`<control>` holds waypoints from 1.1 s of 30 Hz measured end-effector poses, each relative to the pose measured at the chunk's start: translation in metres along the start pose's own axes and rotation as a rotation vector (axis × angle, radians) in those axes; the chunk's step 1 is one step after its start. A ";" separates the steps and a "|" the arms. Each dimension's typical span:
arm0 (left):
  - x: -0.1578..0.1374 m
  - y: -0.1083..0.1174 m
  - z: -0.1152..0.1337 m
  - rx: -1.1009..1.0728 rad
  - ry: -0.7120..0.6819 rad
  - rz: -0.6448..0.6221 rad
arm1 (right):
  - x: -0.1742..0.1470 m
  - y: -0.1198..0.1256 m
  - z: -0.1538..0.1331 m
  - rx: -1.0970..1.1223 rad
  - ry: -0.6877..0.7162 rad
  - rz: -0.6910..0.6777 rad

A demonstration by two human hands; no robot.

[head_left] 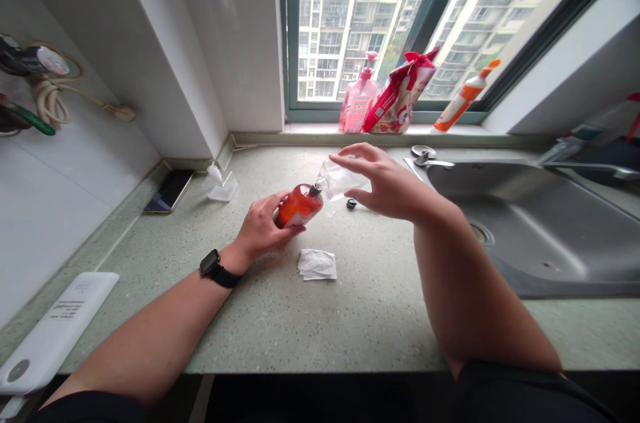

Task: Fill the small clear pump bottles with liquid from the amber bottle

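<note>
Head view. The left hand (263, 228) sits at frame centre, just left of middle, its grip closed around the base of an orange bottle (299, 205). The bottle is tilted, neck pointing up and to the right, held just above the bench (350, 316). The right hand (385, 184) is right of centre — its fingers pinch a clear pouch (343, 179) whose end meets the bottle neck. A small black cap (351, 204) lies on the bench below the pouch, just beside the right hand. A folded white tissue (317, 265) lies on the bench in front of the bottle, apart from both hands. A watch (211, 263) is on the left wrist.

At left, a phone (169, 191) lies flat by the wall. A sink (540, 236) fills the right of the frame. On the sill at upper centre stand a pink pump bottle (358, 99), a red bag (400, 99) and an orange tube (463, 99) — all well apart from the hands.
</note>
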State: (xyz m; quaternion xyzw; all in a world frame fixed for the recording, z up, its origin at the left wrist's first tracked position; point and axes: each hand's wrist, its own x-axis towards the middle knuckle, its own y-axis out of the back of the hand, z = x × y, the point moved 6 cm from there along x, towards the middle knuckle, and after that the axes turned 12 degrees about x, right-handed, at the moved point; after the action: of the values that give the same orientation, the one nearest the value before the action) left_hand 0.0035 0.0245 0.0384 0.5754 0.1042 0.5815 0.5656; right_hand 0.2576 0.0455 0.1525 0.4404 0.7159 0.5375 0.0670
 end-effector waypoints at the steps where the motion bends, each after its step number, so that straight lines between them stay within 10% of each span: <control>1: 0.000 0.000 0.000 0.001 -0.001 0.000 | 0.000 0.000 0.000 -0.002 -0.001 0.003; 33: 0.000 0.001 0.001 -0.007 0.004 -0.004 | -0.001 0.001 -0.003 0.002 -0.003 0.004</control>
State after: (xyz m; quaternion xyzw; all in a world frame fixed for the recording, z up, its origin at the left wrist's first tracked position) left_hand 0.0039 0.0238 0.0400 0.5721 0.1044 0.5817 0.5687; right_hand 0.2572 0.0433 0.1541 0.4427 0.7156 0.5362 0.0666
